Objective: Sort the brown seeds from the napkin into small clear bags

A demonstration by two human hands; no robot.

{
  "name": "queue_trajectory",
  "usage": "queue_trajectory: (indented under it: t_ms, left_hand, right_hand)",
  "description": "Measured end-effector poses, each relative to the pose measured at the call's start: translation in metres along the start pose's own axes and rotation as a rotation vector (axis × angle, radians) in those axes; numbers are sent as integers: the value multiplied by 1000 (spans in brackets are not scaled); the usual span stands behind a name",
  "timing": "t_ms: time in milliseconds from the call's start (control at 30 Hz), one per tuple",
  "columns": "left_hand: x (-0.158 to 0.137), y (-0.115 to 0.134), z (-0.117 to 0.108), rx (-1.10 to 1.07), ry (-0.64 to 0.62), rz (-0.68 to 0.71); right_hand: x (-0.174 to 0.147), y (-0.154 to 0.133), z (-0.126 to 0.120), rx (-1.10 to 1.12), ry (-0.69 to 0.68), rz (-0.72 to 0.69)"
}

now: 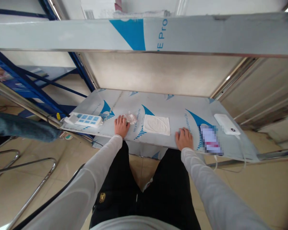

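Observation:
My left hand (121, 126) rests palm down near the front edge of the film-covered shelf (172, 105), fingers stretched out. Against its fingertips lies a small crumpled clear plastic wrapper (131, 118); what is inside is too small to tell. Between my hands a white folded cloth (156, 125) lies flat, touched by neither. My right hand (184, 138) is also flat on the shelf, right of the cloth, with its fingers apart and nothing held. Just beyond it on the right is a phone (210, 140), its screen blurred.
A white power strip (86, 120) lies at the shelf's left end. On the right is a white power bank (227, 124) with a cable. An upper shelf edge (86, 35) crosses overhead. Another person's jeans-clad leg (21, 126) and a metal chair frame (48, 172) are at left.

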State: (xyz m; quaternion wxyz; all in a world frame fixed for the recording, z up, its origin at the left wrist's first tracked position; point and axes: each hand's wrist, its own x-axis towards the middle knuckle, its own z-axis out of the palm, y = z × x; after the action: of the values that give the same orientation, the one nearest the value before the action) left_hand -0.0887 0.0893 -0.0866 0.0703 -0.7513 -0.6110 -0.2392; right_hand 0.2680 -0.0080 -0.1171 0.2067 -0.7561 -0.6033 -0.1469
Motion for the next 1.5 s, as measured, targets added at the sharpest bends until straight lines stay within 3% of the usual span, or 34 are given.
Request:
queue_trajectory:
  t_ms: [300, 633, 733, 800, 900, 1000, 1033, 1100, 1200, 1267, 1333, 1400, 1467, 1500]
  left_hand:
    - [-2, -8, 12, -35, 52, -27]
    - [-1, -4, 6, -60, 60, 21]
    - [-1, -2, -4, -192, 74, 55]
    - [1, 0, -11, -397, 75, -5]
    - [11, 6, -21, -820, 84, -237]
    - [21, 20, -31, -1017, 68, -331]
    - [22, 27, -34, -1052, 51, -325]
    - [18, 42, -43, -1172, 5, -318]
    - [-4, 61, -57, -1504, -82, -413]
    - [-23, 70, -62, -1655, -81, -568]
    - [-40, 77, -67, -1610, 45, -771]
    - [-51, 86, -72, -1372, 272, -919]
    - [-54, 96, -80, -1176, 384, -876]
    - [-54, 101, -85, -1173, 341, -784]
  right_hand:
    - [-1, 4, 2, -24, 1, -17]
    - [1, 0, -1, -6, 11, 5]
    - [1, 1, -5, 12, 18, 36]
    - [2, -3, -10, 54, 38, 35]
    - [8, -29, -22, 259, 66, -12]
    - [24, -85, -42, 714, 51, 54]
    - [32, -106, -51, 914, -5, 124]
    - [45, -145, -67, 1312, -279, 338]
    - [54, -182, -85, 1452, -433, 394]
    - [49, -192, -91, 1537, -416, 458]
    - [36, -196, -94, 1581, -327, 547]
    - [21, -198, -96, 1512, -175, 598]
    - [8, -200, -98, 1385, -33, 583]
    - [3, -201, -100, 1315, 5, 541]
